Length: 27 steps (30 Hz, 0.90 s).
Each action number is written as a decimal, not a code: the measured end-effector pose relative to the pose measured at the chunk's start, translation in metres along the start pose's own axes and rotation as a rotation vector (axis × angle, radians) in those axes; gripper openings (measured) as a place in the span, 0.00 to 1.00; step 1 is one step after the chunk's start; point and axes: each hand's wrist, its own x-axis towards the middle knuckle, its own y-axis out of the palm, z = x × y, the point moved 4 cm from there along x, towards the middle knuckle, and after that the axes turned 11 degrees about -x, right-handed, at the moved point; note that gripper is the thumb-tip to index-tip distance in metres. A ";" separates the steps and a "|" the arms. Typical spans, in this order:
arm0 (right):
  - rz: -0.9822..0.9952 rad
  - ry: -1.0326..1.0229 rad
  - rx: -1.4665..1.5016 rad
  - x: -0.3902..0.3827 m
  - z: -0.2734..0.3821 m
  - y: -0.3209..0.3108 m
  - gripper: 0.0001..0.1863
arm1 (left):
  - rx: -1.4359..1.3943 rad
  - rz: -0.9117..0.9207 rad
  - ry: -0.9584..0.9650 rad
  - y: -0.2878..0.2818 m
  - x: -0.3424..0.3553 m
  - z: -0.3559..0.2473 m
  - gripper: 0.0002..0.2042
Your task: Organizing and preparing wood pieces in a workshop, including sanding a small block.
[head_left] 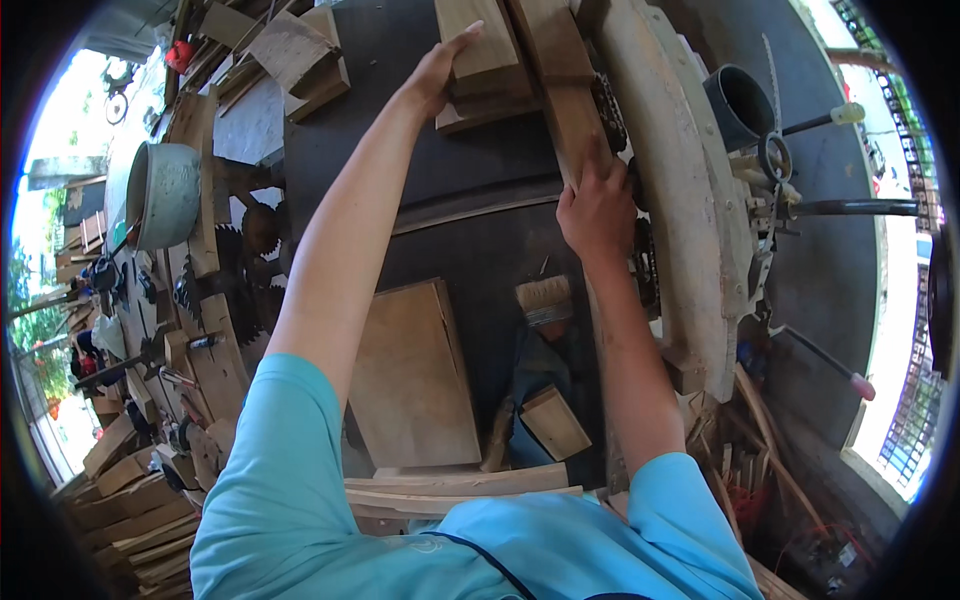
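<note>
My left hand [437,82] grips the left edge of a thick wooden block [482,45] at the top of the view. One digit stretches over its top face; the other fingers are mostly hidden. Beneath that block, the edge of another wooden piece [490,117] shows. To the right lies a long wooden plank [573,125], reaching from the top edge toward me. My right hand [600,210] is closed over the plank's near part, thumb at its left side and fingers bent forward over the wood. Both pieces rest on a dark tabletop [440,165].
Nearer me lie a flat wooden board [412,375], a wide brush [545,300] and a small wood block [556,423]. A pale wooden beam [690,190] runs along the right. Toothed saw blades [232,270] and a metal pot [170,195] stand left. A dark cylinder [738,105] is far right.
</note>
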 end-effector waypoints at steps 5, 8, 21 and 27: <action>-0.040 -0.017 0.039 -0.001 0.001 -0.004 0.44 | -0.011 -0.107 0.214 -0.063 -0.044 0.030 0.47; -0.021 0.012 0.008 0.000 -0.005 -0.004 0.44 | 0.894 -0.011 0.557 -0.040 -0.065 0.042 0.41; 0.002 0.008 0.056 0.000 0.007 -0.008 0.45 | 1.482 -0.141 0.727 -0.053 -0.003 0.016 0.41; 0.022 0.004 0.017 0.000 0.006 -0.006 0.46 | 1.357 0.019 0.915 -0.066 -0.020 -0.009 0.41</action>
